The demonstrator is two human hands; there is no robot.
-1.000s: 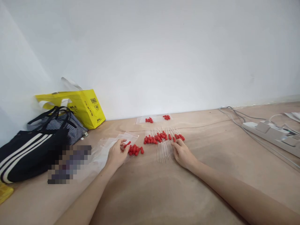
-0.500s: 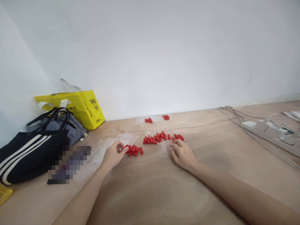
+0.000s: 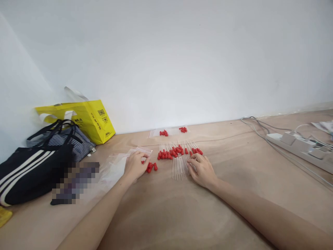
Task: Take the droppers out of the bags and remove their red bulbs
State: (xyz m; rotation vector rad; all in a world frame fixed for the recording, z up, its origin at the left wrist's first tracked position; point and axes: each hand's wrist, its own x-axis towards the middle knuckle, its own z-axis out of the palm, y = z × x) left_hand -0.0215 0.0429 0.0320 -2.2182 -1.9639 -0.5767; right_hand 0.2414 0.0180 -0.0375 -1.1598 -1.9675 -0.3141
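Clear glass droppers with red rubber bulbs (image 3: 179,152) lie in a row on the wooden table (image 3: 182,215). A small heap of loose red bulbs (image 3: 151,167) sits left of them. My left hand (image 3: 135,166) covers part of that heap, fingers curled over the bulbs. My right hand (image 3: 201,169) rests on the near ends of the bare glass tubes (image 3: 178,168), fingers bent and pressed on them. What each hand pinches is hidden.
Clear plastic bags (image 3: 114,168) lie left of my left hand; another bag with red bulbs (image 3: 171,131) lies by the wall. A yellow bag (image 3: 85,119) and a striped black bag (image 3: 36,163) stand at the left. A power strip (image 3: 299,146) with cables is at the right.
My left hand slid right onto the heap of loose red bulbs and now covers most of it. My right hand stayed on the glass tubes, shifting slightly.
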